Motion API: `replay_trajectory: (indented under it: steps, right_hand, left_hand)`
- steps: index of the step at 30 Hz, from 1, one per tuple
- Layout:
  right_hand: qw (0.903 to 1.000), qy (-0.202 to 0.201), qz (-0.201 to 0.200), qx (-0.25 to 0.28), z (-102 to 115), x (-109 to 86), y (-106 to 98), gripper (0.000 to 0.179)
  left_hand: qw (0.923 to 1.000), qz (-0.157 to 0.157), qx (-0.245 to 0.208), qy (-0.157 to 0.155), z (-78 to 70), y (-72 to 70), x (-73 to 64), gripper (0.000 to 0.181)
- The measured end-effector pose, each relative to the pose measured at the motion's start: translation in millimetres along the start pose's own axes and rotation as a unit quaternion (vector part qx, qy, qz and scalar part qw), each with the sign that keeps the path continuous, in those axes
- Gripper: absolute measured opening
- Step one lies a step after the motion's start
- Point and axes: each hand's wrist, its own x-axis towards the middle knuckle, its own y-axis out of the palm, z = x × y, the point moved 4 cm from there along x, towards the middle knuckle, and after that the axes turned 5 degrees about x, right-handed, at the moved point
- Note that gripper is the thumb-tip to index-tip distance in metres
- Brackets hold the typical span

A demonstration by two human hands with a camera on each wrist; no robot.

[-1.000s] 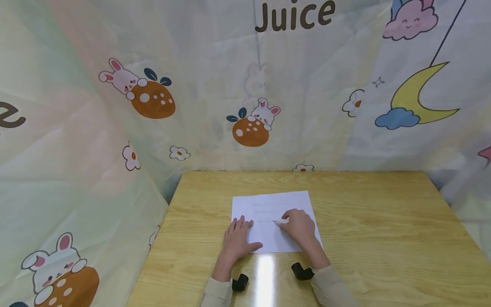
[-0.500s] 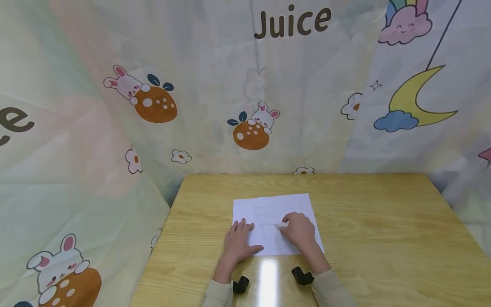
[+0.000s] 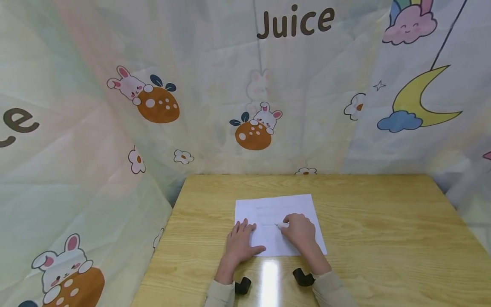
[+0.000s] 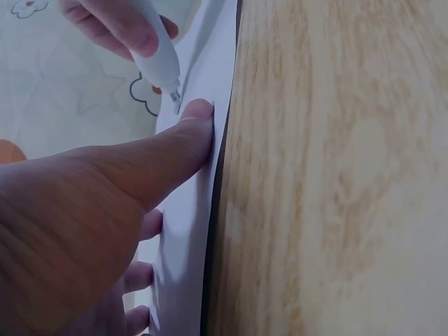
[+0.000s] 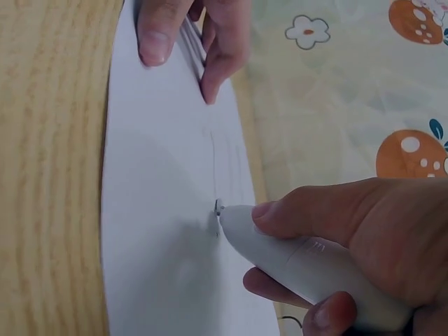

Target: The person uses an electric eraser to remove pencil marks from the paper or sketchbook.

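A white paper sheet (image 3: 268, 245) with several thin, faint lines lies on the wooden table. My left hand (image 3: 240, 243) rests on its left part, fingers spread, thumb near the front edge. In my right hand (image 3: 301, 232) I grip a thick white pen-shaped tool (image 5: 294, 266) with a short metal tip. That tip meets the paper at one of the lines, as the right wrist view shows. Whether the tool is a pen or a knife I cannot tell. The left wrist view also shows the tool (image 4: 159, 61) beyond my left thumb (image 4: 185, 133).
The wooden table (image 3: 383, 230) extends on both sides of the sheet. A printed cloth (image 3: 207, 85) with rabbits, fruit and a moon hangs behind and at the sides. Black devices (image 3: 243, 285) sit at both wrists, below the beige sleeves (image 3: 331, 290).
The head view has shifted slightly, moving the whole scene a little down and right in it. Both hands, the sheet and the pen-shaped tool look almost the same as before.
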Motion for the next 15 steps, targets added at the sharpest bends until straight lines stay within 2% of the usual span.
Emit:
replay_trajectory:
  steps: [3,15]
  right_hand:
    - [1.0,0.005,0.001,0.001,-0.3,-1.3,-0.4,0.021]
    - [1.0,-0.005,0.003,-0.001,2.5,-0.6,-0.1,0.02]
  left_hand:
    - [0.9999,-0.009,0.001,0.005,-1.2,-1.4,0.5,0.082]
    - [1.0,0.005,-0.002,-0.002,-2.4,-1.7,0.3,0.082]
